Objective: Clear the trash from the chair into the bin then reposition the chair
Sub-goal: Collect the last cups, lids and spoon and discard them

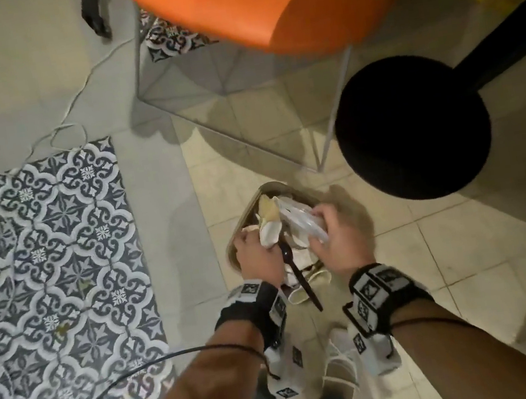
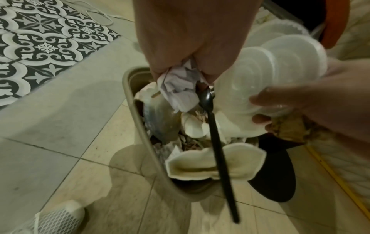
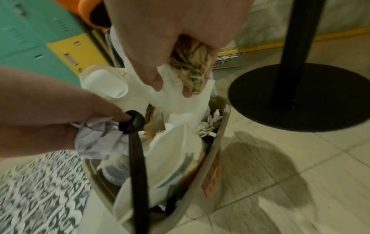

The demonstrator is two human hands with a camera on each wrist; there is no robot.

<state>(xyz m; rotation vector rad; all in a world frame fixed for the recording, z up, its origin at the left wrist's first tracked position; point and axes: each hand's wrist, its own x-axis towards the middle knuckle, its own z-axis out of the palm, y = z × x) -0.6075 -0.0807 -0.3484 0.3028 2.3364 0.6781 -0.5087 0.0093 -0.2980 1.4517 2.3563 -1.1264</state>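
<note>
Over full beige bin (image 1: 241, 226): hands (image 1: 257, 256) gripping crumpled paper (image 2: 180, 88), black spoon (image 2: 216, 142).

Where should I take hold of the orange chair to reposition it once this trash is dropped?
Judging from the head view, grip the orange chair by the near rim of its shell, reaching from your side with both hands: that rounded edge faces you unobstructed, while the thin wire legs sit underneath.

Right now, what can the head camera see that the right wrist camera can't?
Only the head view shows the whole orange chair seat and the person's shoes. Only the right wrist view shows the teal and yellow lockers. Both show the left hand holding crumpled paper and a black spoon, the right hand, and the bin.
</note>
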